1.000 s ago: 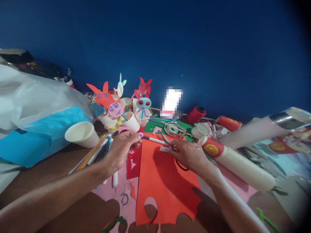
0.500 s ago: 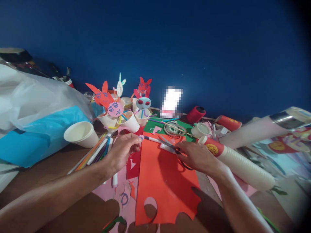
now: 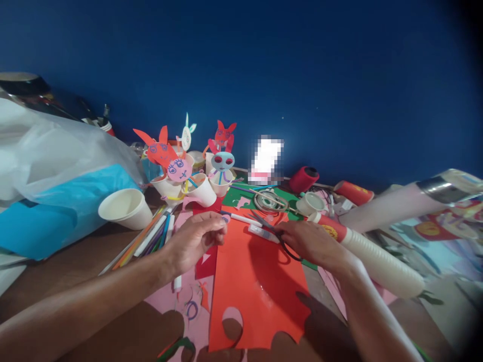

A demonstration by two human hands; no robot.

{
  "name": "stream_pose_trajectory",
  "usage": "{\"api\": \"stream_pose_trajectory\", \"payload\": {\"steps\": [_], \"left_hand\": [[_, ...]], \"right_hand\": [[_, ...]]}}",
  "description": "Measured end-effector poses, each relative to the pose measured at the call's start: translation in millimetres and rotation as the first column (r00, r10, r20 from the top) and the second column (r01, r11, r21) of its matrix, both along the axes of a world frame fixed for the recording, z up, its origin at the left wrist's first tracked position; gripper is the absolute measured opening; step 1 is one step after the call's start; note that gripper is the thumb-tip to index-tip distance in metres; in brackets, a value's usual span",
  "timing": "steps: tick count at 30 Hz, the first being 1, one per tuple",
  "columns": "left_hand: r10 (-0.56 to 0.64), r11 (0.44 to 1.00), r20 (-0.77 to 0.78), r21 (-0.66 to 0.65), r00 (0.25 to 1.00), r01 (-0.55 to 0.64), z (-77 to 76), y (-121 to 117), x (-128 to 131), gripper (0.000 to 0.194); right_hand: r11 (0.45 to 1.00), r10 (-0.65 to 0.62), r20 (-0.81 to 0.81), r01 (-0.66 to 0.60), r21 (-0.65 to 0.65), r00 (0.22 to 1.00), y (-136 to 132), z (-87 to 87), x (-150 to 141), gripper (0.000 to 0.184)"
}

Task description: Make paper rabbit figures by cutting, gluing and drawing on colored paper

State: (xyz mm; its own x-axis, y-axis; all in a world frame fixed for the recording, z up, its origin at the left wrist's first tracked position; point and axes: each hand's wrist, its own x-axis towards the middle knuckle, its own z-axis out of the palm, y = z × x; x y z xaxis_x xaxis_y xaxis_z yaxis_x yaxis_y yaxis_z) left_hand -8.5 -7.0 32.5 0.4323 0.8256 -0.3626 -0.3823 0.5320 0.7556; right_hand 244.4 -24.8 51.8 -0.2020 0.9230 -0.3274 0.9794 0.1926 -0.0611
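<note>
1. Head view, nearest: the orange sheet (image 3: 234, 271) spreads over the tabletop, with a rounded hole and scalloped cuts at its near edge; pink paper (image 3: 166, 296) and a red sheet (image 3: 206, 265) lie along its left side

2. Just above the orange sheet, the left hand (image 3: 199, 239) pinches a small pink paper piece (image 3: 226, 218) with dark marks between thumb and forefinger, its other fingers curled in

3. Across from it, the right hand (image 3: 313, 241) is closed around the scissors (image 3: 266, 221), palm down, the blades pointing toward the left hand and a black handle loop hanging below the fingers

4. By the blades, a slim white marker (image 3: 241, 218) has its dark end near the paper piece; whether it rests on the sheet or is held cannot be told. A thicker white marker (image 3: 260, 232) lies just below

5. Left of the left hand are a row of markers (image 3: 153, 239) and an open white cup (image 3: 128, 213); right of the right hand, a long stack of cups (image 3: 381, 261) lies on its side

6. Farther back, paper animal faces (image 3: 180, 171) stand up from white cups, beside green paper (image 3: 234, 196) bearing a coil (image 3: 269, 201)

7. Beyond them sit a red spool (image 3: 303, 179) and a blurred bright patch (image 3: 266, 157), before the dark blue wall (image 3: 264, 65)
</note>
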Motion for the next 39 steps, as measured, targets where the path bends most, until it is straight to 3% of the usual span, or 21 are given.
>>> {"api": "stream_pose_trajectory", "payload": {"steps": [6, 11, 22, 25, 28, 30, 32, 35, 37, 39], "left_hand": [[-0.029, 0.989, 0.159, -0.136, 0.987, 0.051, 1.7, -4, 0, 0.005], [-0.032, 0.989, 0.18, -0.133, 0.983, 0.056, 2.1, -4, 0, 0.004], [0.094, 0.995, 0.061, -0.039, 0.994, -0.092, -4.2, -2, 1, 0.007], [0.153, 0.988, 0.015, 0.013, 0.988, -0.153, -3.4, 2, 1, 0.009], [0.217, 0.97, -0.067, 0.128, 0.974, -0.208, -0.3, 5, 0, 0.008], [0.243, 0.956, -0.118, 0.195, 0.963, -0.217, 2.0, 7, -2, 0.009], [0.248, 0.95, -0.147, 0.23, 0.957, -0.211, 4.1, 8, -3, 0.01], [0.225, 0.952, -0.178, 0.249, 0.958, -0.178, 7.8, 8, -4, 0.01], [0.214, 0.953, -0.21, 0.26, 0.954, -0.156, 10.7, 8, -5, 0.012], [0.221, 0.949, -0.249, 0.28, 0.943, -0.149, 13.6, 8, -5, 0.016]], "right_hand": [[0.999, 0.034, -0.022, -0.035, -0.04, 0.999, -1, -0.5, 4, 0.021], [0.998, 0.056, -0.004, -0.056, -0.031, 0.998, -2, -2.7, 6, 0.019], [0.999, 0.009, 0.089, -0.012, 0.03, 0.996, 2, -12.4, -3, 0.022], [0.996, -0.067, 0.1, 0.062, 0.057, 0.993, 3, -7.1, -4, 0.022], [0.984, -0.158, 0.006, 0.157, 0.088, 0.987, 1, 5.8, 4, 0.023], [0.974, -0.183, -0.174, 0.202, 0.1, 0.968, -2, 15.5, 11, 0.025], [0.963, -0.211, -0.445, 0.263, 0.059, 0.87, -5, 22.2, 16, 0.031], [0.965, -0.222, -0.801, 0.244, -0.098, 0.556, -7, 22.3, 12, 0.039], [0.971, -0.226, -0.897, 0.166, -0.174, 0.379, -8, 17.7, 2, 0.042], [0.967, -0.254, -0.911, 0.106, -0.232, 0.325, -8, 12.9, -10, 0.043]]}}
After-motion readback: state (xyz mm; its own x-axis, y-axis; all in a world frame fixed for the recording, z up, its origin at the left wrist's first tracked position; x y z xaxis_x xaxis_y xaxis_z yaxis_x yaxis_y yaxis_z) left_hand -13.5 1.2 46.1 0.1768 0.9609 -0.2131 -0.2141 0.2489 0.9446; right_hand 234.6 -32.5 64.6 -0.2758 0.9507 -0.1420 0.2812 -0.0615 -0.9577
